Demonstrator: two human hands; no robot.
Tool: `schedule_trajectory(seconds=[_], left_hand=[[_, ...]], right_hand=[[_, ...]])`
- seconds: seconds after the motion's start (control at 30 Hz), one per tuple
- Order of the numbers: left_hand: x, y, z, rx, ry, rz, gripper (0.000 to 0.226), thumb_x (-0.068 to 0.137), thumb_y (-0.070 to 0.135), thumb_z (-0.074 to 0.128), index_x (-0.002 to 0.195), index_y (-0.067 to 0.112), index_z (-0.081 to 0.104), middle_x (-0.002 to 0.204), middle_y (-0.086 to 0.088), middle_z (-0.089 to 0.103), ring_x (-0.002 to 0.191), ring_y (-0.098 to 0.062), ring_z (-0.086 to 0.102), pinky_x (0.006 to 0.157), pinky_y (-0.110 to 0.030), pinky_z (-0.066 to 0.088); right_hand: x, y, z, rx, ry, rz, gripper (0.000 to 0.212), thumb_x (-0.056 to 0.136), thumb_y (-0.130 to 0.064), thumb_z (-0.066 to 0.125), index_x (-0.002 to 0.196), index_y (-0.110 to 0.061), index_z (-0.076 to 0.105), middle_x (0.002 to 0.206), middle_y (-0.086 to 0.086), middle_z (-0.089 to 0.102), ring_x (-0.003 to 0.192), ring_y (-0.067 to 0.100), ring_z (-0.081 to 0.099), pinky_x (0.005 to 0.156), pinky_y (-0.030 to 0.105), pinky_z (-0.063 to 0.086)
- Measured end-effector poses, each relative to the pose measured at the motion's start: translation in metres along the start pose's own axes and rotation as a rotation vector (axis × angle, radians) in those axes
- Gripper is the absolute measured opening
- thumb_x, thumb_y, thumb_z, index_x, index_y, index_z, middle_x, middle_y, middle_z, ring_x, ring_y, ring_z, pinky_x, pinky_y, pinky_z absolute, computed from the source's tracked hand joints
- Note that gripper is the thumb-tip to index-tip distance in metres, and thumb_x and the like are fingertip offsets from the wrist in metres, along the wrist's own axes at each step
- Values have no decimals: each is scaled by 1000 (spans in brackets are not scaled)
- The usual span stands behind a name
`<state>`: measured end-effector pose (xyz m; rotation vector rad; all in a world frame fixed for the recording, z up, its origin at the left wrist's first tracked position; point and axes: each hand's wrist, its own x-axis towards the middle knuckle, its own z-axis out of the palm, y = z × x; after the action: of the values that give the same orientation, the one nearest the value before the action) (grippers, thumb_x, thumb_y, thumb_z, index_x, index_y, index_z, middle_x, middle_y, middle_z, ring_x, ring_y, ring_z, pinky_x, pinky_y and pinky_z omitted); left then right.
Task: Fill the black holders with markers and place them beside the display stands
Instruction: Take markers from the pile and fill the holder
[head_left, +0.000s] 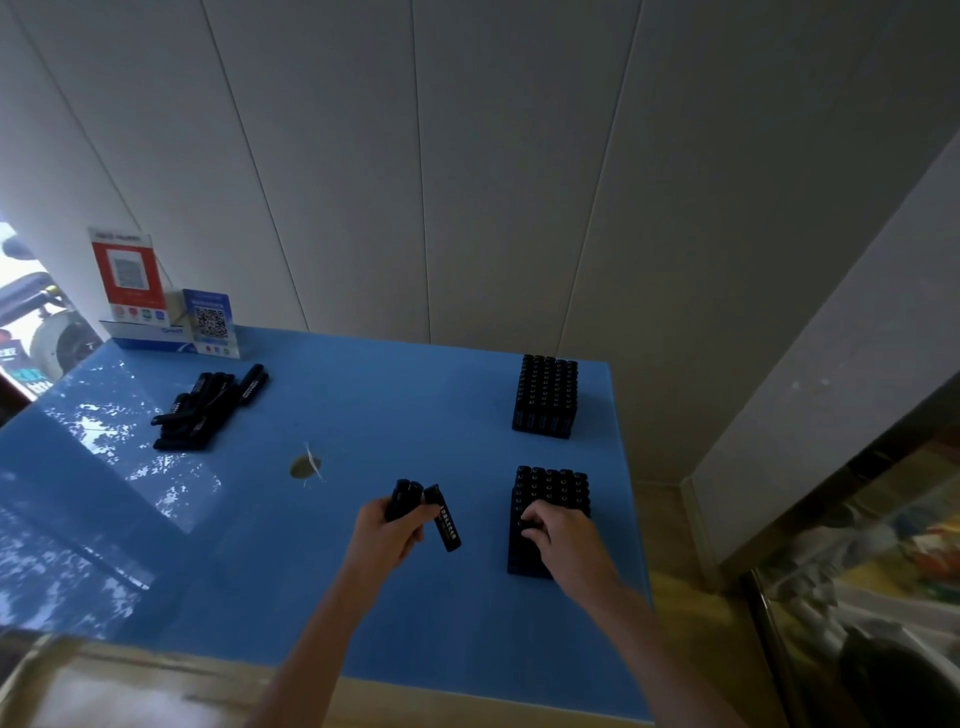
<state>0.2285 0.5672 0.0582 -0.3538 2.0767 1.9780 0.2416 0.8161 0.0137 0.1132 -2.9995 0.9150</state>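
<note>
Black far holder (545, 397) looks full; near holder (545, 514) partly filled. Left hand (387, 535) is closed around spare markers (421, 512), right hand (558, 530) fingers down on near holder, grip unclear. Loose pile (208, 405) left; neither holder by display stands (166, 296).

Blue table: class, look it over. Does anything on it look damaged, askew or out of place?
Yes. A small hole breaks the table surface near the middle, pale torn bits at its rim. Loose markers lie in an untidy heap at the far left, near the display stands. Both holders sit square.
</note>
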Motion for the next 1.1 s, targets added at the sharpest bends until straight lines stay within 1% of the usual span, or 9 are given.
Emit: schedule_trajectory(seconds=[0.1, 0.2, 0.4, 0.5, 0.67, 0.73, 0.83, 0.97, 1.1], left_hand=[[1, -2, 1, 0, -7, -6, 14, 86, 14, 75, 85, 4, 65, 58, -5, 55, 45, -11, 40, 42, -22, 31], [1, -2, 2, 12, -8, -1, 16, 86, 14, 75, 84, 3, 64, 58, -5, 55, 44, -11, 40, 42, -22, 30], [3, -2, 8, 26, -22, 12, 17, 86, 15, 75, 84, 2, 64, 55, -3, 52, 43, -11, 39, 41, -23, 29], [3, -1, 15, 25, -62, 10, 14, 87, 16, 75, 88, 5, 67, 55, -3, 49, 43, -11, 38, 41, -23, 29], [5, 3, 32, 50, -130, -27, 17, 85, 15, 78, 100, 10, 72, 52, 0, 45, 45, -12, 38, 42, -23, 28], [5, 5, 40, 82, -161, -28, 17, 83, 16, 79, 99, 11, 73, 51, 0, 44, 44, -12, 37, 41, -24, 27], [5, 7, 48, 150, -210, -13, 16, 82, 20, 81, 94, 12, 75, 49, 0, 42, 44, -13, 35, 41, -24, 27], [5, 9, 56, 200, -265, 7, 19, 80, 23, 83, 90, 10, 74, 48, 2, 44, 42, -12, 36, 40, -23, 28], [5, 7, 56, 221, -262, 7, 18, 79, 23, 84, 89, 11, 76, 48, 2, 45, 42, -11, 35, 41, -23, 28]], right_hand=[[-1, -1, 0, -49, 29, -10, 18, 96, -23, 63, 113, -20, 60, 101, -9, 70, 88, 4, 66, 75, 25, 56], [-3, -1, -1, -71, 65, -38, 8, 96, -25, 63, 103, -22, 63, 94, -9, 69, 81, 3, 63, 70, 22, 54], [-5, 0, -5, -44, 56, -58, 16, 95, -22, 63, 109, -22, 71, 96, -12, 64, 76, -2, 54, 64, 3, 37], [-4, -3, -13, 53, 74, -24, 13, 92, -25, 68, 104, -26, 72, 91, -17, 63, 73, 0, 58, 68, 10, 47], [5, -22, -37, 538, 12, 62, 13, 90, -18, 70, 103, -21, 74, 92, -10, 72, 85, 7, 68, 75, 29, 60], [7, -30, -47, 632, -42, 46, 16, 91, -22, 70, 107, -20, 73, 97, -7, 73, 89, 9, 70, 77, 30, 61], [9, -36, -55, 685, -135, 49, 20, 91, -24, 71, 110, -20, 73, 99, -4, 74, 90, 12, 71, 78, 29, 60], [9, -35, -55, 664, -159, 39, 12, 87, -19, 74, 99, -17, 76, 92, -2, 75, 86, 16, 72, 80, 34, 61], [5, -30, -59, 639, -188, 39, 11, 85, -13, 76, 96, -16, 76, 89, -1, 75, 82, 14, 72, 81, 28, 59]])
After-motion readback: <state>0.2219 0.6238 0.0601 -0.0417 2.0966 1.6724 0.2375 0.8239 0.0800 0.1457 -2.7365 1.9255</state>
